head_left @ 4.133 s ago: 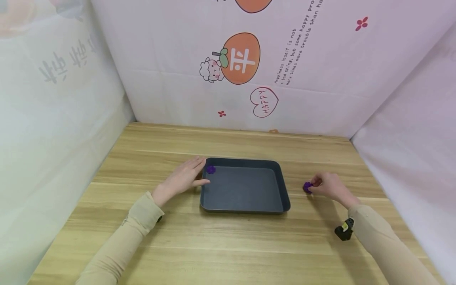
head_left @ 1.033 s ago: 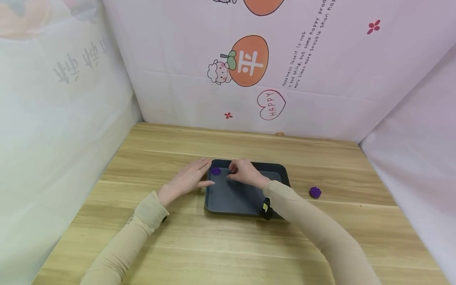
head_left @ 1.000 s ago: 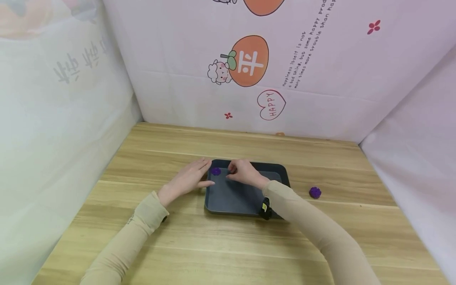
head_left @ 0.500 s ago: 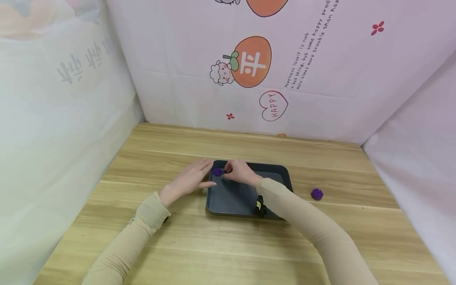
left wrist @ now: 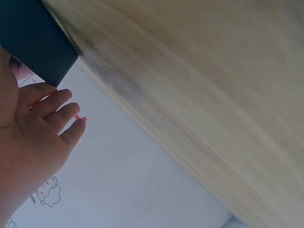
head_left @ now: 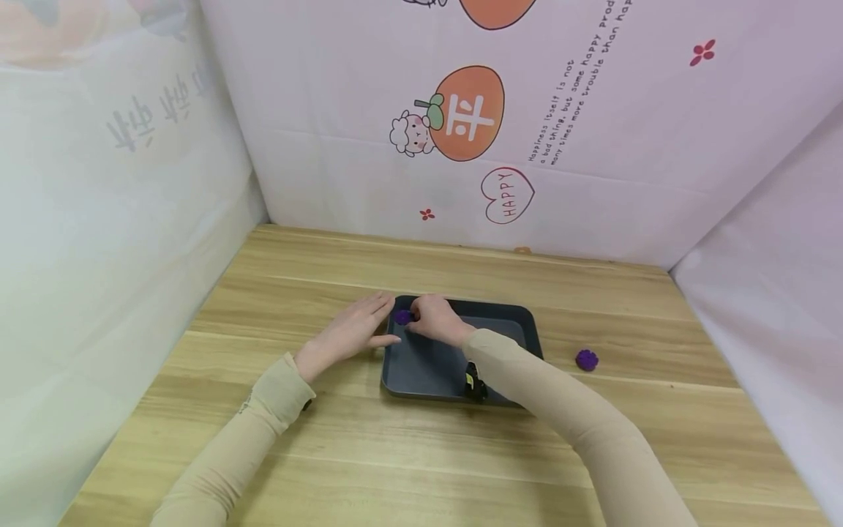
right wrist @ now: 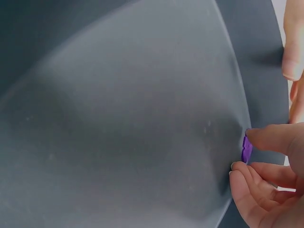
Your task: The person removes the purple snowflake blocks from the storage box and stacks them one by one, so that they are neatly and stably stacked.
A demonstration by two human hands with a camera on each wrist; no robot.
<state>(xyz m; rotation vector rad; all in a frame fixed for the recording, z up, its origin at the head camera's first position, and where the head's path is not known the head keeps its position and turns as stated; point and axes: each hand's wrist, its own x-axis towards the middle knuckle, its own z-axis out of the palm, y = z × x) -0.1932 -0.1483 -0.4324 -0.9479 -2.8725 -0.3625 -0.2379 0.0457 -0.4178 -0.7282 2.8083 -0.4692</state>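
Observation:
A dark grey rectangular tray (head_left: 421, 373) lies on the wooden table. At its far left corner, my left hand (head_left: 349, 329) touches the outer wall with fingers straight and thumb over the rim. My right hand (head_left: 437, 320) reaches inside the tray to that same corner, where a purple notched disc (head_left: 402, 318) shows just beyond the fingertips. In the right wrist view, thumb and fingers pinch a purple disc (right wrist: 246, 148) close to the tray wall, much of it hidden. Another purple disc (head_left: 586, 359) lies on the table right of the tray.
The wooden tabletop (head_left: 395, 468) extends around the tray on every side. White printed cloth (head_left: 329, 176) stands behind the table, with plain-looking cloth walls at left and right. My right forearm (head_left: 560, 395) crosses the tray's near right corner.
My right hand has gone from the table at the right into the tray, then further left up to the purple disc in the corner. My left hand has stayed on the tray's left wall.

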